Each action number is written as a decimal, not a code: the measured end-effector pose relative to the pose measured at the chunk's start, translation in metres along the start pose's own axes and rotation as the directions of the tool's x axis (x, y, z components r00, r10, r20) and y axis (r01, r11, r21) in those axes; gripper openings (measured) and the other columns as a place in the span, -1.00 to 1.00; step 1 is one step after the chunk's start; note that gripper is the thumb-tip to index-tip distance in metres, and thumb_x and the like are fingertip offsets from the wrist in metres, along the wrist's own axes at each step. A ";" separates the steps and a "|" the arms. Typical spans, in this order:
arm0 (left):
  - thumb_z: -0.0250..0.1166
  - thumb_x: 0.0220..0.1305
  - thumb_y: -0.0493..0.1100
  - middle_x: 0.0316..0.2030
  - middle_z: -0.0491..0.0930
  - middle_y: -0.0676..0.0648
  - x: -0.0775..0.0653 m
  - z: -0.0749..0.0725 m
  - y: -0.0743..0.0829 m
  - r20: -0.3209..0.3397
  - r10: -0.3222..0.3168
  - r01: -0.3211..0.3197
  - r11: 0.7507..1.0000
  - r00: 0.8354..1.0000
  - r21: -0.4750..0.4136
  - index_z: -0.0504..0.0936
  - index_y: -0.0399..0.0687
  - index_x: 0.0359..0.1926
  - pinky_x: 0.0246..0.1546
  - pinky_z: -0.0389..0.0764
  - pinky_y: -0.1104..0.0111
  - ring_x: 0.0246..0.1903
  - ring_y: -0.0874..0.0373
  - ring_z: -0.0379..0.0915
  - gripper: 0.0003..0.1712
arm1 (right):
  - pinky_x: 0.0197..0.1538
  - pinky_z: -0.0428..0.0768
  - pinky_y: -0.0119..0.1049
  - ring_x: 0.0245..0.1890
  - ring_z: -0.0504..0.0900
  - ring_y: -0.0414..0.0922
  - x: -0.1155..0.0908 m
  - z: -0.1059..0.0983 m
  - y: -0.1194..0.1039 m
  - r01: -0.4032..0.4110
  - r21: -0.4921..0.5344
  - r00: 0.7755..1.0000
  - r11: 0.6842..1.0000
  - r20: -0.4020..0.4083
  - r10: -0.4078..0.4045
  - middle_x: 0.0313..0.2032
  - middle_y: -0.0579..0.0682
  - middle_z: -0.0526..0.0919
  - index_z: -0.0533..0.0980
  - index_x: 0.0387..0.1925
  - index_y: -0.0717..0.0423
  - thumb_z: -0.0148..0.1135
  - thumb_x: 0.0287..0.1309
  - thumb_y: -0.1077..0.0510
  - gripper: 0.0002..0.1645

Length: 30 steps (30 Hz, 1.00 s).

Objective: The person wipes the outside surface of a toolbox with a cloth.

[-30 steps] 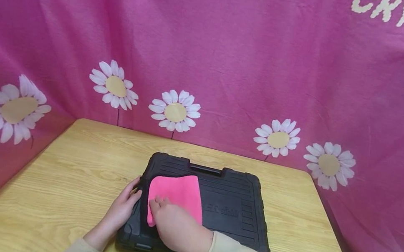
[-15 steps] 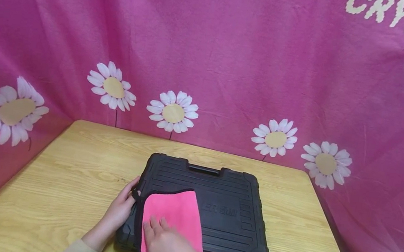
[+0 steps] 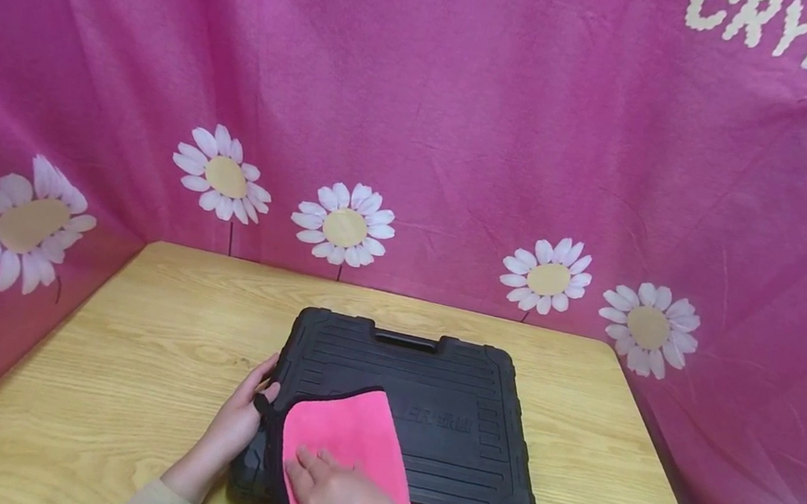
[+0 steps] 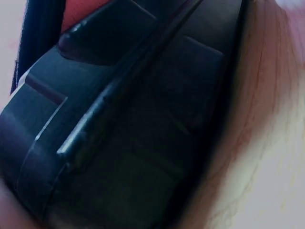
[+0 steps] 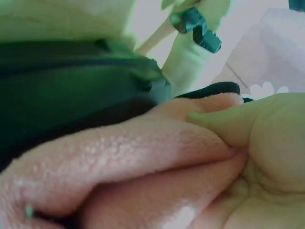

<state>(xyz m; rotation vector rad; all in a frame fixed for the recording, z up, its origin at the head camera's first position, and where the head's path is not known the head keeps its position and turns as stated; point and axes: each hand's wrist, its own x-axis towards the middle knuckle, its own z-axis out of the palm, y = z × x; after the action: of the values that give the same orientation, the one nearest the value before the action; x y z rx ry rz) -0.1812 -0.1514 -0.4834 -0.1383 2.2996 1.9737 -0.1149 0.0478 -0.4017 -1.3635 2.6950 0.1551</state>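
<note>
A black hard plastic carrying case (image 3: 433, 382) with a ribbed lid and a moulded handle lies flat on the wooden table. My left hand (image 3: 234, 425) rests against its left side, fingers straight along the wall and thumb near the top edge. Over the lid's near-left part lies a pink cloth (image 3: 345, 423) with black edging and a small black loop. My right hand (image 3: 350, 502) presses on the cloth with spread fingers; in the right wrist view its thumb (image 5: 217, 125) holds a thick fold of the cloth (image 5: 119, 152) against the hand. The left wrist view shows the case's side (image 4: 138, 119).
The wooden table (image 3: 158, 340) extends around the case on both sides and behind it. A magenta curtain (image 3: 447, 140) printed with white daisies and some lettering hangs behind the table and along its left and right edges.
The right hand and the cloth have moved across the lid toward the case's near edge, uncovering more of the lid behind. The left hand has stayed at the case's left side.
</note>
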 end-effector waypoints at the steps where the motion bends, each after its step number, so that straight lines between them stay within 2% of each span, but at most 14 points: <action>1: -0.10 0.64 -0.07 0.57 0.07 -0.37 0.000 0.000 0.000 0.001 0.002 -0.002 1.000 1.000 0.000 0.04 -0.05 0.63 0.49 0.10 -0.26 0.55 -0.37 -0.03 -0.35 | 0.11 0.68 -0.34 0.30 0.58 -0.20 -0.001 -0.001 0.001 -0.006 -0.013 1.000 1.000 0.003 0.006 0.36 -0.09 0.55 0.46 0.41 0.03 0.28 0.38 0.08 -0.40; 5: -0.10 0.65 -0.09 0.58 0.05 -0.37 0.000 0.000 -0.001 -0.004 0.013 -0.013 1.000 1.000 0.015 0.04 -0.08 0.63 0.50 0.07 -0.26 0.55 -0.38 -0.04 -0.35 | 0.28 0.56 -0.40 0.35 0.52 -0.23 -0.002 -0.008 0.008 -0.038 -0.023 0.999 0.999 -0.004 0.038 0.38 -0.12 0.52 0.43 0.42 0.01 0.29 0.35 0.20 -0.37; 7: -0.10 0.64 -0.12 0.58 0.05 -0.36 0.000 0.000 -0.001 -0.006 0.015 -0.015 1.000 1.000 0.018 0.05 -0.08 0.63 0.49 0.10 -0.26 0.54 -0.38 0.00 -0.36 | 0.33 0.50 -0.42 0.35 0.53 -0.23 -0.001 -0.010 0.013 -0.048 -0.029 0.998 0.998 -0.032 0.047 0.36 -0.12 0.54 0.45 0.41 0.01 0.28 0.34 0.25 -0.38; 11: -0.10 0.64 -0.14 0.59 0.03 -0.34 -0.001 -0.001 -0.002 -0.004 0.017 -0.017 0.999 1.000 0.030 0.04 -0.08 0.63 0.49 0.13 -0.24 0.53 -0.39 0.03 -0.35 | 0.36 0.50 -0.36 0.33 0.57 -0.17 0.006 -0.013 0.030 -0.078 0.069 0.995 0.995 -0.059 0.082 0.32 -0.05 0.59 0.48 0.38 0.06 0.25 0.34 0.32 -0.41; 18: -0.10 0.66 -0.04 0.61 -0.02 -0.33 -0.002 -0.001 -0.002 0.010 -0.011 0.011 1.000 1.000 0.024 0.01 -0.04 0.64 0.50 0.07 -0.25 0.55 -0.39 -0.03 -0.33 | 0.41 0.47 -0.26 0.35 0.56 -0.10 0.023 -0.015 0.061 -0.165 0.225 0.984 0.960 -0.021 0.174 0.32 0.01 0.60 0.49 0.38 0.07 0.13 0.39 0.39 -0.43; 25: -0.11 0.66 -0.03 0.62 -0.07 -0.32 -0.001 0.000 0.000 0.009 -0.021 0.021 0.999 1.000 0.036 0.00 -0.03 0.65 0.51 0.04 -0.24 0.57 -0.37 -0.08 -0.33 | 0.38 0.51 -0.17 0.27 0.64 -0.03 0.037 -0.014 0.093 -0.172 0.301 0.976 0.938 -0.076 0.204 0.23 0.08 0.66 0.53 0.31 0.19 0.15 0.37 0.41 -0.49; 29: -0.12 0.67 -0.05 0.62 -0.08 -0.33 -0.001 -0.001 0.001 0.016 -0.019 0.019 0.999 1.000 0.032 -0.01 -0.03 0.65 0.51 0.05 -0.24 0.57 -0.36 -0.10 -0.33 | 0.37 0.52 -0.14 0.24 0.65 -0.03 0.043 -0.015 0.108 -0.185 0.366 0.971 0.912 -0.073 0.226 0.23 0.07 0.67 0.53 0.32 0.17 0.18 0.36 0.40 -0.48; 30: -0.12 0.67 -0.05 0.62 -0.08 -0.33 -0.001 -0.001 0.002 0.017 -0.018 0.018 0.999 1.000 0.031 -0.01 -0.03 0.65 0.51 0.05 -0.23 0.57 -0.36 -0.10 -0.33 | 0.35 0.54 -0.16 0.14 0.70 -0.04 0.044 -0.015 0.111 -0.209 0.442 0.965 0.872 -0.051 0.257 0.13 0.06 0.72 0.61 0.21 0.17 0.16 0.41 0.33 -0.60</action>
<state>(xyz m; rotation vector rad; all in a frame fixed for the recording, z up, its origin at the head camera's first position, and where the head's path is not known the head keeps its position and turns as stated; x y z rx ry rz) -0.1806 -0.1523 -0.4816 -0.1382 2.3088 1.9220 -0.2312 0.0757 -0.3890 -0.9369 2.7403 -0.4882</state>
